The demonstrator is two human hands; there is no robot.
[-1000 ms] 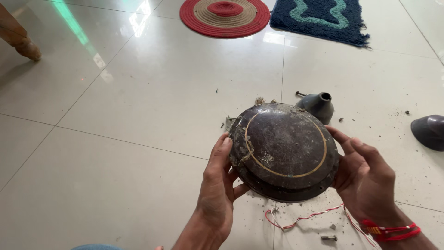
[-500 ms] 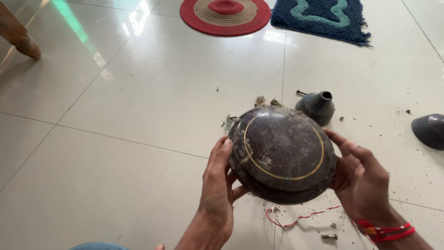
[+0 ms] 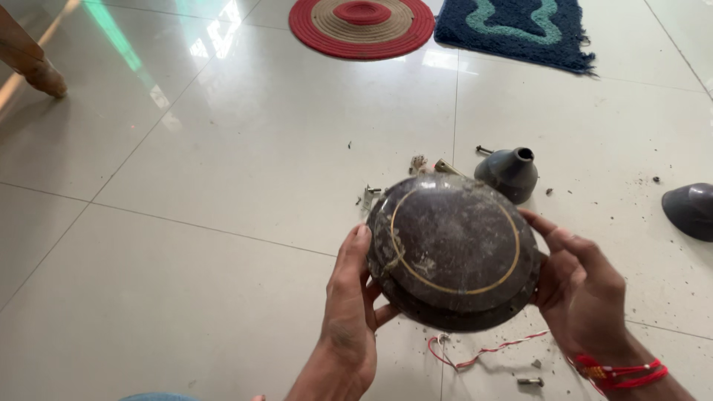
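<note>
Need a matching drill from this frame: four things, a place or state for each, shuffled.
1. round dusty cover
2. grey cone cap
3. red wire
4. round red mat

a. on the floor, below the hands
b. top of the picture, beside a blue rug
c. held between left hand and right hand
d. standing on the floor beyond the cover

Pairs: 1-c, 2-d, 3-a, 4-b

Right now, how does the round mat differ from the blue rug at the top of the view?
The round mat is circular, with red and tan rings; the blue rug is straight-edged, dark blue with a wavy teal line. The mat looks flat and coiled, the rug shaggy with fringed edges. The mat lies left of the rug. Both lie flat on the tiled floor, cut off by the frame's top.
</note>
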